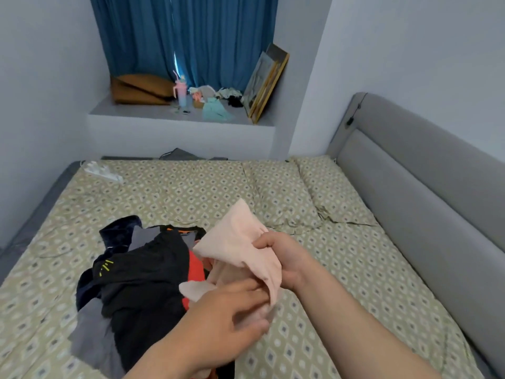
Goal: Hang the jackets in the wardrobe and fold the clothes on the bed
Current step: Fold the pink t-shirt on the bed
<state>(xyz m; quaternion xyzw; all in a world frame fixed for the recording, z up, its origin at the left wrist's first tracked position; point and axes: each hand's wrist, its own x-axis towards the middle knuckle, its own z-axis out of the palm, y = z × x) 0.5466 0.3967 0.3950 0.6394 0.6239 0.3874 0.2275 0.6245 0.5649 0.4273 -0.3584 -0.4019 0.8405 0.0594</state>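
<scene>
Above the near middle of the bed (355, 283), just right of the pile of clothes (131, 283), a pink garment (240, 239) is held up in both hands. It is pale peach-pink, thin and soft, plain, with no print or label showing. Its top rises to a loose point, and the rest hangs crumpled towards the sheet. The right hand (284, 258) is closed on it from the right, fingers curled round a bunch of the cloth. The left hand (226, 318) comes in from below, and the garment's lower end runs between its fingers and thumb, pinched there. That part is blurred.

The pile lies on the sheet. A black garment (144, 274) is on top, with navy, grey and red-orange cloth showing around and under it. The black garment bears a few short yellow-green marks (106, 267), too small to read as letters. A thin orange strip (170, 229) at a dark collar behind it is unreadable too.

The sheet is beige with a diamond pattern, as are the two pillows (284, 198) by the grey padded headboard (410, 192). Beyond the bed, a ledge under a blue curtain (185, 36) holds a brown cushion (139, 88), a pink and blue bottle (181, 91), loose cloth and leaning picture frames (269, 83).
</scene>
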